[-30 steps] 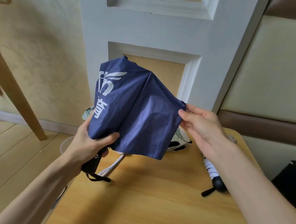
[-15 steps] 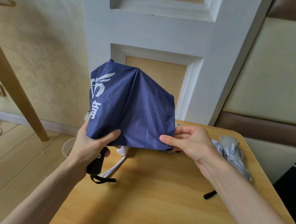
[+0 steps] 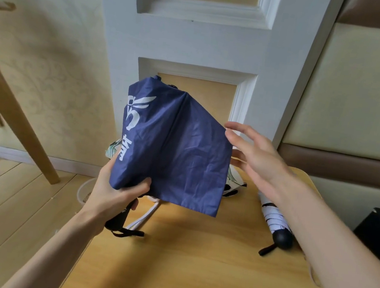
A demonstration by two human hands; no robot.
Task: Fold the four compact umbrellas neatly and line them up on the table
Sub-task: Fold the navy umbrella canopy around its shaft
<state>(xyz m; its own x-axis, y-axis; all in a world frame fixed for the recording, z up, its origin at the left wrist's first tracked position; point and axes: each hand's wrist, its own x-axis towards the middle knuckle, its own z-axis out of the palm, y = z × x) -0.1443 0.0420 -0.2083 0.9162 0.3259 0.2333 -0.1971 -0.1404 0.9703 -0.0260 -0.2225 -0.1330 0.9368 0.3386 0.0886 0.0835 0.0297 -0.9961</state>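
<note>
Navy umbrella (image 3: 173, 151) is hanging over the table (image 3: 192, 265), and my left hand (image 3: 112, 196) is gripping its gathered cloth just above the black handle (image 3: 117, 219), thumb curled across the fabric. My right hand (image 3: 255, 155) is hovering open beside the canopy's right edge, fingers spread, holding nothing. A patterned umbrella (image 3: 232, 181) is lying behind, and a striped umbrella (image 3: 273, 217) is lying at the table's right.
</note>
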